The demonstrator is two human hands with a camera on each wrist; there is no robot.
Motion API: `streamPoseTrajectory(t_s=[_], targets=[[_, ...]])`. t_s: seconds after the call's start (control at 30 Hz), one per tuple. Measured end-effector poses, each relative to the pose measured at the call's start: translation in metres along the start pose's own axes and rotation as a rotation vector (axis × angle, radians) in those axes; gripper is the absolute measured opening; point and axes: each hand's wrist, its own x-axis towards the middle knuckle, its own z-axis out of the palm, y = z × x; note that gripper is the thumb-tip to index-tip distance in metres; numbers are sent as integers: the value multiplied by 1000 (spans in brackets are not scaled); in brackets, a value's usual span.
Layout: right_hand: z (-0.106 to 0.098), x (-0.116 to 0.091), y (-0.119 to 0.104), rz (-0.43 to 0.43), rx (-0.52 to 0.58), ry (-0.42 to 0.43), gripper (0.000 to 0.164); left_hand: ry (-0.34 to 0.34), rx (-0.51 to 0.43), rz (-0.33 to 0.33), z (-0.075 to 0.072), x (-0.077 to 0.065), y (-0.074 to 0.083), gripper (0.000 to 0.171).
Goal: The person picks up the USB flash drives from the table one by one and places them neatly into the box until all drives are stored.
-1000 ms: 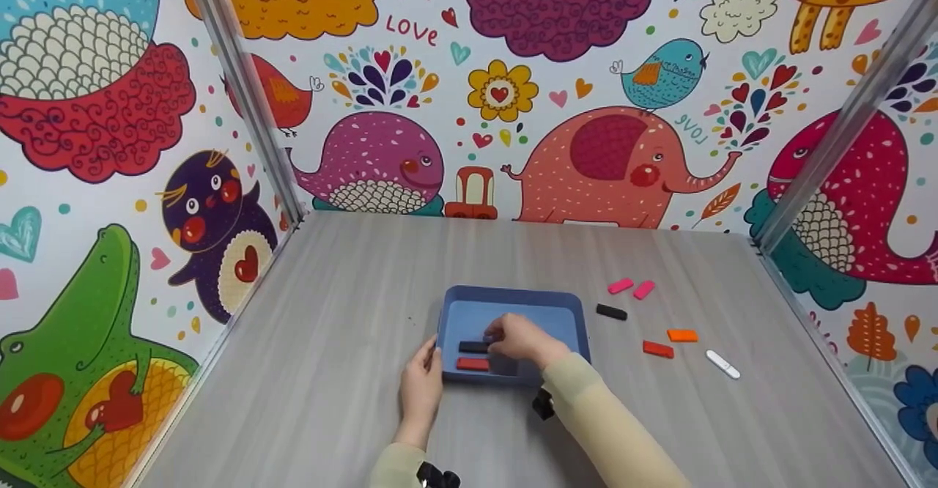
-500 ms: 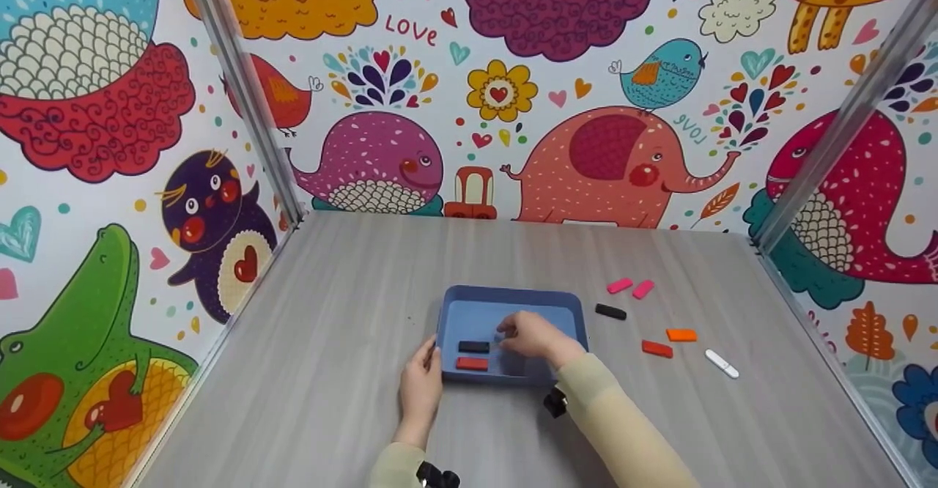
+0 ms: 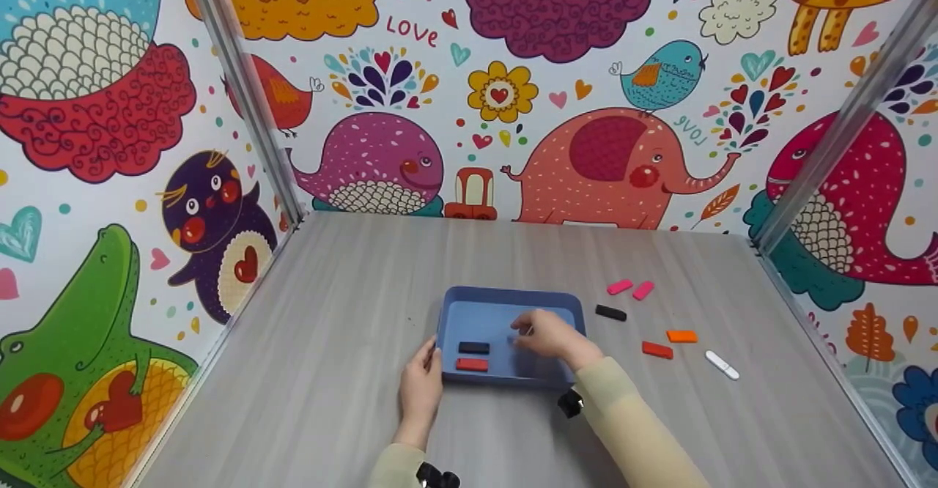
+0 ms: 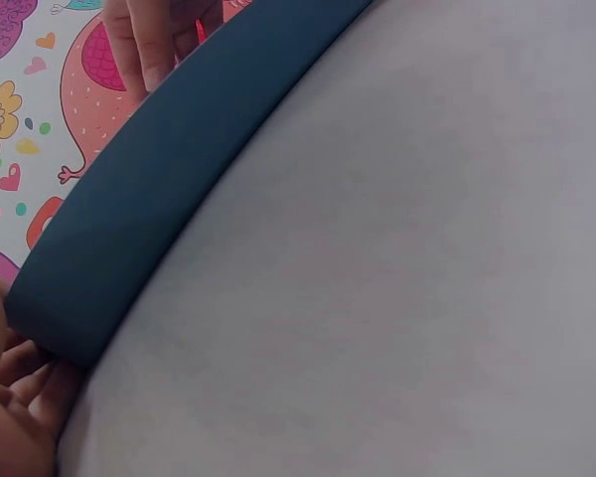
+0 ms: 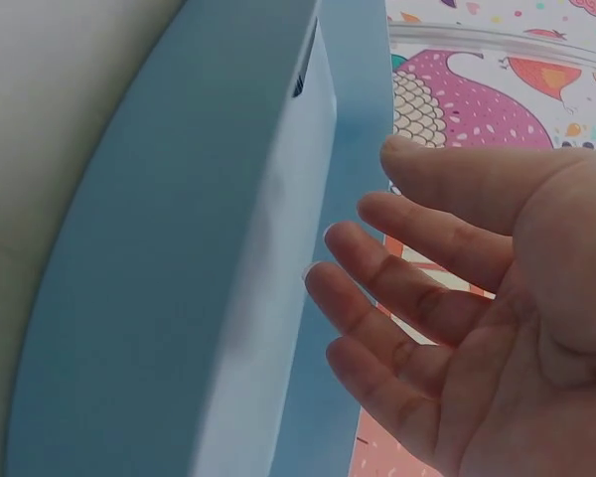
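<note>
Just below the right hand (image 3: 548,334), fingers apart, lies the blue tray (image 3: 480,315) that the left hand (image 3: 421,384) grips.

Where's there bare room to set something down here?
Bare: the table between the left wall and the blue tray; behind the tray, to the back wall; the tray's far-left floor, behind its black stick. Crowded: right of the tray, with six loose sticks; the tray's right side, under the right hand.
</note>
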Motion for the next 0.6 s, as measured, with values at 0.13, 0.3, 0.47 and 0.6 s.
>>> streamPoseTrajectory(t_s=[0.13, 0.3, 0.47, 0.6], targets=[[-6, -4, 5, 1, 4, 8, 28, 0, -7, -10, 0, 0, 0, 36], [-13, -8, 10, 13, 19, 27, 28, 3, -11, -19, 0, -1, 1, 37], [-19, -12, 17, 1, 33, 35, 28, 3, -11, -19, 0, 0, 1, 37], [-23, -15, 22, -6, 53, 48, 28, 1, -21, -6, 0, 0, 0, 36]])
